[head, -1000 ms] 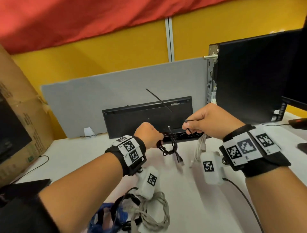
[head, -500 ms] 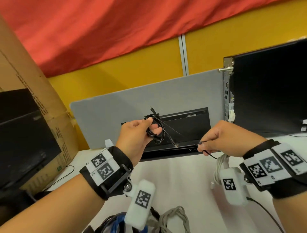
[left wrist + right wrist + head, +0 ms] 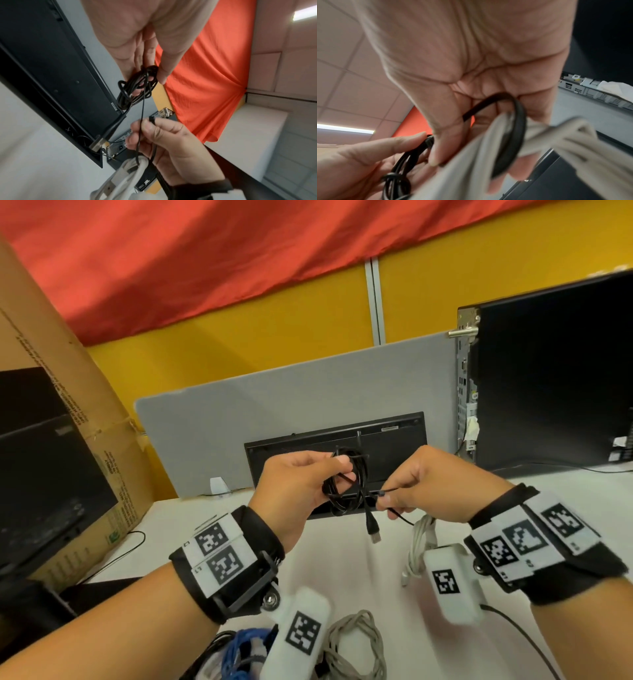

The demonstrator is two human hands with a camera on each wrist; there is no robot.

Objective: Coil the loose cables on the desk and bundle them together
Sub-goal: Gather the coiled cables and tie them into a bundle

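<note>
The counter (image 3: 394, 559) carries a grey coil (image 3: 356, 642) and a blue coil (image 3: 239, 652) at its near edge, both already wound and lying touching, so that part of the job looks done; whether anything ties them is hidden by the wrist gear.

Above the middle of the counter, in front of the keyboard (image 3: 308, 440) propped against the far divider, the left hand (image 3: 294, 487) holds the black coil (image 3: 346, 487), fingers curled through and round its loops. Its USB plug (image 3: 373, 530) hangs free below. This cable looks wound too.

The right hand (image 3: 435, 484) pinches a thin black tie (image 3: 387, 492) that runs to the coil, its grip clamped on that strand, with a white cable (image 3: 419, 542) also dangling from the same hand. The tie seems to circle the coil, though the wrist views are too blurred to be sure.

Left, I judge: cinching the tie, then the white cable, then joining all coils.
</note>
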